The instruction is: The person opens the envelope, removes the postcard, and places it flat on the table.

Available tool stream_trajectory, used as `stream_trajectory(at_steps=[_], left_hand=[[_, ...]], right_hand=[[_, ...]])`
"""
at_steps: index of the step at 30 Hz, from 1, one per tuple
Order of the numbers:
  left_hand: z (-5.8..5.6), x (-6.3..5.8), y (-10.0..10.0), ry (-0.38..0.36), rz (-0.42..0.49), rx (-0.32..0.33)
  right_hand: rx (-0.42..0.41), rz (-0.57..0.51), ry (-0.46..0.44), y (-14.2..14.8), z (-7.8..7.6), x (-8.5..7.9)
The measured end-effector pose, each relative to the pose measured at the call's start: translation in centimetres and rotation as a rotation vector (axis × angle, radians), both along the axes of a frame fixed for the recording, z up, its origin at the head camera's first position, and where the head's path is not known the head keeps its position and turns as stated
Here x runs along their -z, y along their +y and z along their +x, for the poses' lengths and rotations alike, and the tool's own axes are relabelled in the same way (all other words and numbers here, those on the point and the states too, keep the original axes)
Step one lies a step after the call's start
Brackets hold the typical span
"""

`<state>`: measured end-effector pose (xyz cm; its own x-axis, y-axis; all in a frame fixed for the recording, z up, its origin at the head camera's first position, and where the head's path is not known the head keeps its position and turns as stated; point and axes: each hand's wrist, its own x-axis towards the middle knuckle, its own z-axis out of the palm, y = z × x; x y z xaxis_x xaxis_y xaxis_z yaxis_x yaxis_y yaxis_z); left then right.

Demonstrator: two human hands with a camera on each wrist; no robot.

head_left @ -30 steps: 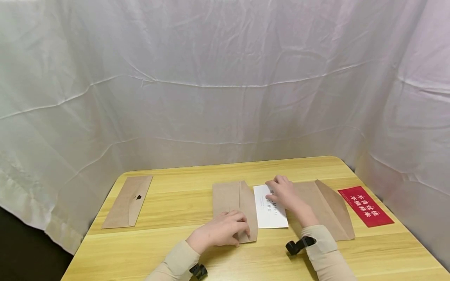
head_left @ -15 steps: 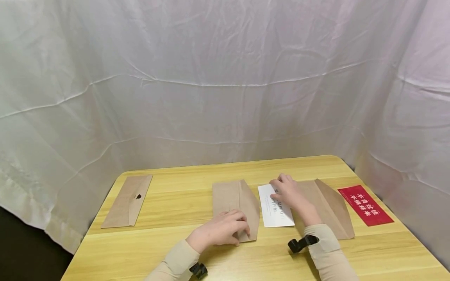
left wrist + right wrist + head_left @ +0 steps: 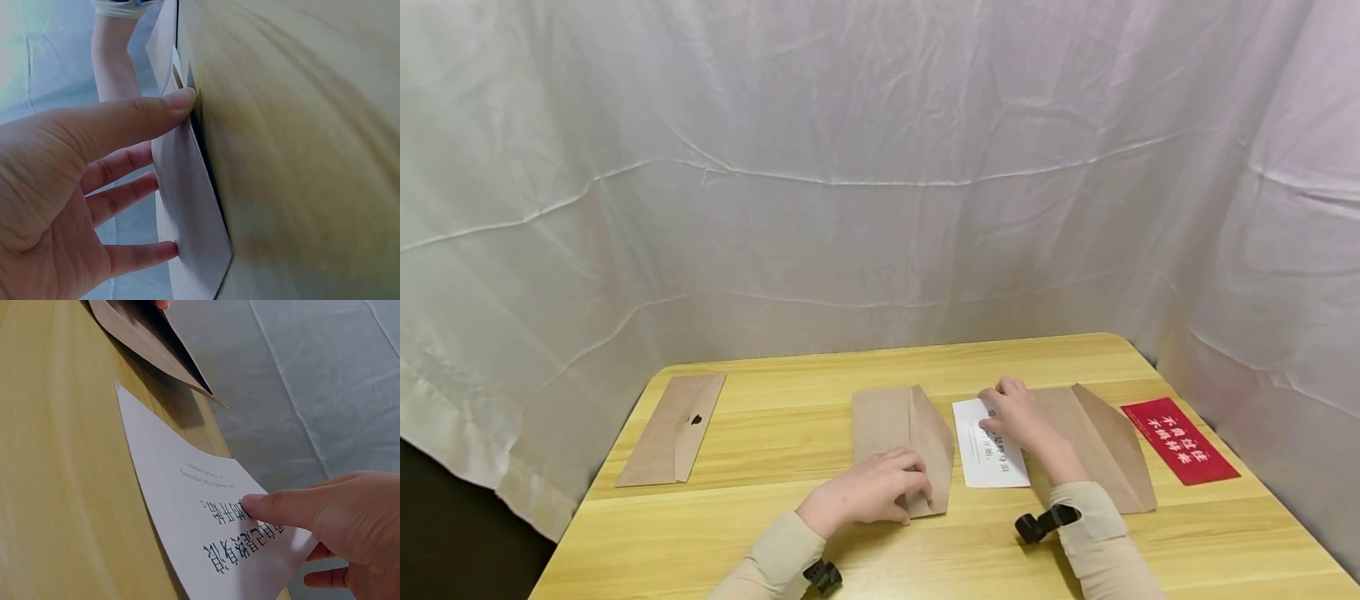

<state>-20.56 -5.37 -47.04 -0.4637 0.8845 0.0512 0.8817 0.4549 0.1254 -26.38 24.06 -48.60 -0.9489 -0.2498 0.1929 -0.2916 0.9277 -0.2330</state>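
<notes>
My left hand (image 3: pixel 872 492) grips the near end of a brown paper envelope (image 3: pixel 880 421) whose flap spreads to the right. In the left wrist view the thumb (image 3: pixel 178 100) sits at the edge while spread fingers touch the paper face. The envelope's mouth (image 3: pixel 150 347) gapes in the right wrist view. Just right of that flap, my right hand (image 3: pixel 1018 417) pinches a white card (image 3: pixel 981 454) with dark printed characters, thumb on the printed side. The card bows slightly above the table and partly overlaps a second unfolded brown envelope (image 3: pixel 1101 454).
A red card with white characters (image 3: pixel 1180 440) lies at the far right. At the far left lies a folded envelope (image 3: pixel 658 442) with a small dark mark. The wooden table (image 3: pixel 782 417) is bordered by a hanging pale curtain (image 3: pixel 865 242).
My right hand has shifted slightly right with the white card, which has come off the middle envelope's flap and turned a little. My left hand stays in place.
</notes>
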Motion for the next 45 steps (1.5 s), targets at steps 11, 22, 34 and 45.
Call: stream_trajectory(at_steps=[11,22,34,45], left_hand=[[-0.11,0.00,-0.03,-0.009,0.003,0.001],[-0.38,0.24,-0.17,-0.022,0.000,0.017],[-0.60,0.04,-0.18,-0.112,-0.014,0.009],[-0.59,-0.22,0.09,-0.145,-0.030,-0.002]], right_hand=[[-0.002,0.024,0.001,-0.13,0.03,0.44],[0.000,0.028,-0.029,-0.43,0.35,0.47],[0.016,0.032,-0.135,-0.43,0.09,0.96],[0.007,0.030,-0.177,-0.62,0.35,0.75]])
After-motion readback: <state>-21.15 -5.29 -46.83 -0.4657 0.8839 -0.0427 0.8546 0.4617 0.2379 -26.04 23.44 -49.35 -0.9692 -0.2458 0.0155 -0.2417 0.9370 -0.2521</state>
